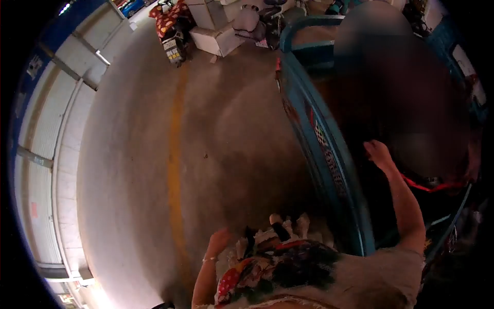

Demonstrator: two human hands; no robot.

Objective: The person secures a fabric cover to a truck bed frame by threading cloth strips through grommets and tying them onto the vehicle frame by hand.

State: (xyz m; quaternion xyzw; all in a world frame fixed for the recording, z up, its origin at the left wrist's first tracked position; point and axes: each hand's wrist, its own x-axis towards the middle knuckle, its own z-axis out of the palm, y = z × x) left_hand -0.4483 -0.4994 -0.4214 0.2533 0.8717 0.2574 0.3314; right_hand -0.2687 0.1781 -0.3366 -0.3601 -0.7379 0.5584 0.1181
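Observation:
My right hand (378,154) reaches over the side of a teal metal cart or vehicle bed (329,139), above its dark interior. Its fingers are curled together, and what they hold, if anything, is lost in the dark. Low at my left side hangs my left hand (219,241), blurred, with a bracelet at the wrist, over the floor; its fingers cannot be made out. A large blurred area (406,92) covers much of the cart's inside. Some red material (432,187) shows right of my right hand.
A yellow line (175,154) runs along the concrete floor (123,170). Toward the top stand a scooter with a red patterned cover (171,20), white boxes (218,38) and another scooter (249,24). Pale shutters (46,118) line the left side.

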